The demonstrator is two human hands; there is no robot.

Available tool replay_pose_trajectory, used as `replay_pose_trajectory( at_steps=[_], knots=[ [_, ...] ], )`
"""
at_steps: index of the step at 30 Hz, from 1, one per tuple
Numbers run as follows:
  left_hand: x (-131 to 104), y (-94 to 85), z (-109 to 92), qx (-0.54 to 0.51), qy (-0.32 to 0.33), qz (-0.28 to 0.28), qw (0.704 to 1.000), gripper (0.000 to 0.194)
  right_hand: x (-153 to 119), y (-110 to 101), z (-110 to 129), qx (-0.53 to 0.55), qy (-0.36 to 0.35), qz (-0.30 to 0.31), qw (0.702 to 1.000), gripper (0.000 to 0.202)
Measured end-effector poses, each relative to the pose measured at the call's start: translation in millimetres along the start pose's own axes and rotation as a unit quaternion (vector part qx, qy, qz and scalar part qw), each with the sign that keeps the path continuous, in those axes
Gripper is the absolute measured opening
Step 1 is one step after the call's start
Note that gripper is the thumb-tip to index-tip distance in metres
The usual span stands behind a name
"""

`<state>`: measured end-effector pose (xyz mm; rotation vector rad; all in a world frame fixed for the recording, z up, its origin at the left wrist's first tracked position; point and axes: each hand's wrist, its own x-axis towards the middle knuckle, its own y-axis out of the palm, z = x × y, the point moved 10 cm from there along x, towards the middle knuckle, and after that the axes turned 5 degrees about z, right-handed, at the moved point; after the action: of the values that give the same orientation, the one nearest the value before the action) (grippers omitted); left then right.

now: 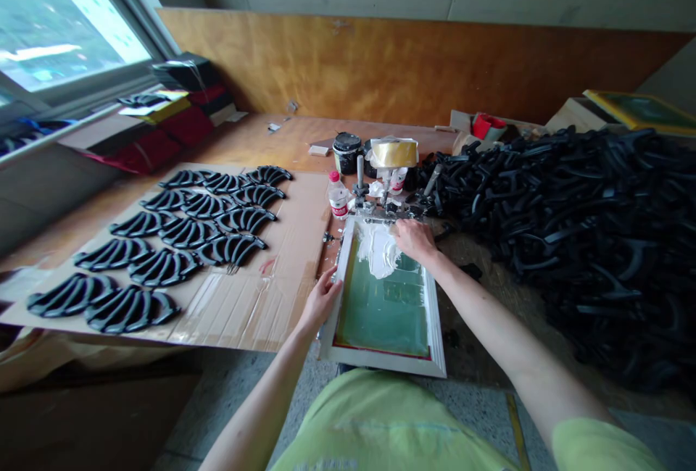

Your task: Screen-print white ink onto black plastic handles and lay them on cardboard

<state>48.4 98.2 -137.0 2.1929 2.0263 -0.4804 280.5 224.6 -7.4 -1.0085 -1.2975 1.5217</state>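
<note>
A screen-printing frame [436, 340] with a green mesh lies in front of me, its far end at a metal clamp [388, 211]. White paste [376, 250] is smeared thickly over the far part of the mesh. My left hand [325, 296] grips the frame's left rail. Over the far right part of the mesh, beside the paste, my right hand [414, 239] is closed; what its fingers hold is hidden. Left of the frame, black curved, ribbed parts [163, 257] lie in rows on a cardboard sheet [296, 261].
A large heap of black parts [587, 239] fills the right side. Behind the frame stand a red-capped bottle [338, 199], a dark-lidded tub [346, 152] and a yellow tape roll [392, 153]. A wooden board [380, 69] rises along the back.
</note>
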Motion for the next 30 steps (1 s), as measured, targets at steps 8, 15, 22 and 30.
replay_pose_trajectory(
  at_steps=[8, 15, 22, 30],
  knots=[
    [-4, 0.9, -3, -0.011, -0.012, -0.002, 1.000, 0.071, -73, 15, 63, 0.000, -0.259, 0.019, 0.966, 0.020],
    [-11, -1.6, -18, -0.028, -0.020, -0.018, 0.999, 0.072, -69, -3, 54, 0.040, -0.252, -0.017, 0.967, 0.013],
    [-13, 3.0, -22, -0.070, -0.037, 0.004, 0.997, 0.077, -88, 6, 57, 0.083, -0.286, -0.042, 0.954, 0.018],
    [-36, -9.1, -97, -0.080, -0.009, 0.020, 0.997, 0.064, 0, -59, -13, 0.137, -0.057, -0.116, 0.982, 0.053]
  ],
)
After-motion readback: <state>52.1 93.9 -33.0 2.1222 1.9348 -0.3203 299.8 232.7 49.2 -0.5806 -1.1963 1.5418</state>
